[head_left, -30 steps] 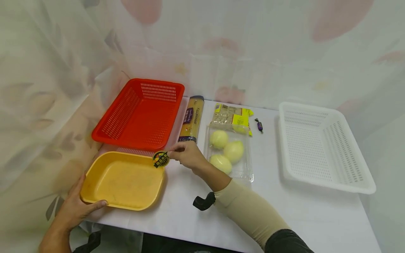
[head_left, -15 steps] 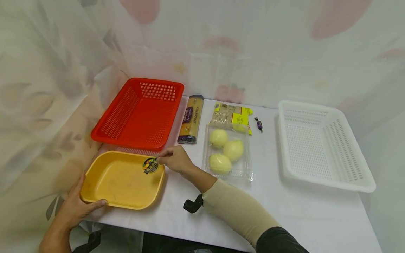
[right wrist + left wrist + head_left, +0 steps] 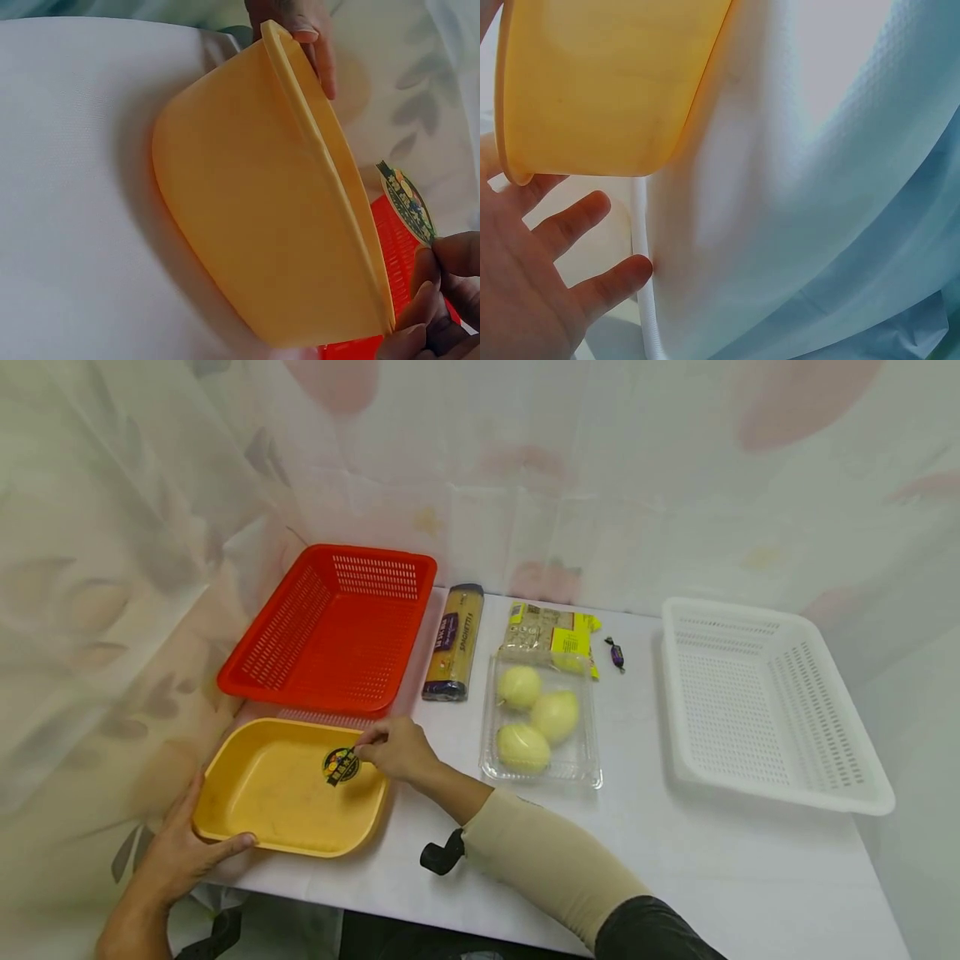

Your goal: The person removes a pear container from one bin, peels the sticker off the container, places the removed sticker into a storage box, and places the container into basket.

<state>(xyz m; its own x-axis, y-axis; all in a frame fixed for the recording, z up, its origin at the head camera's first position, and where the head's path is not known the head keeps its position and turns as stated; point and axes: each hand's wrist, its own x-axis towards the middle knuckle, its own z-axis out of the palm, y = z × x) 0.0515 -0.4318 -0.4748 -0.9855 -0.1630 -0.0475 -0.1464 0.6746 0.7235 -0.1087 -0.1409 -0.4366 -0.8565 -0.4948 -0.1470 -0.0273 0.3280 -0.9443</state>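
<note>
The yellow basin (image 3: 273, 789) sits on the table (image 3: 675, 868), the left hand (image 3: 168, 853) spread wide at its left end, seemingly to steady it; above its right part, a round label (image 3: 340, 766) is pinched by one edge in the right hand (image 3: 401, 749), likely because it is thin.

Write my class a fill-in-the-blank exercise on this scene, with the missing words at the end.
1. The right hand pinches a round label over the ____ tub.
2. The clear plastic box contains ____ pale fruits.
3. The long packet beside the red basket reads ____.
4. The purple-wrapped candy lies nearer the ____ basket than the red basket.

Missing words: yellow; three; spaghetti; white.
</note>
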